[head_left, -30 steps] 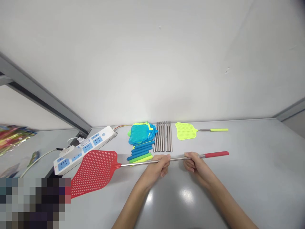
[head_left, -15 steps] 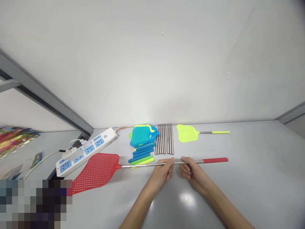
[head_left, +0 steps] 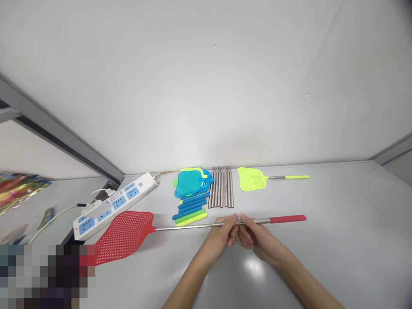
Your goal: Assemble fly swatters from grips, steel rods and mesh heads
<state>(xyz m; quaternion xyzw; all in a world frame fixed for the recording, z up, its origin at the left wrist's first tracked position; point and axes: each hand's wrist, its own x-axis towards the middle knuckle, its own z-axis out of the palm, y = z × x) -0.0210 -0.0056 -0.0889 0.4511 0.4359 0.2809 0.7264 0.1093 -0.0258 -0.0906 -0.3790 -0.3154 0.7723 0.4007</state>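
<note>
A red fly swatter with a metal telescopic rod and a red grip lies across my two hands, its mesh head to the left and its grip to the right. My left hand is closed round the rod, thumb along it. Close beside it, my right hand pinches the rod nearer the grip. Beyond the hands are several metal rods in a row, a pile of blue and yellow-green swatter heads, and several blue and green grips. A yellow-green fly swatter lies whole at the back right.
A white power strip with plugs and cables sits on the left, with the red mesh partly in front of it. Colourful plastic packaging lies at the far left. A pale wall rises behind the grey table.
My hands have come closer together on the rod. The red mesh head has shifted slightly left and down, and the grip slightly left.
</note>
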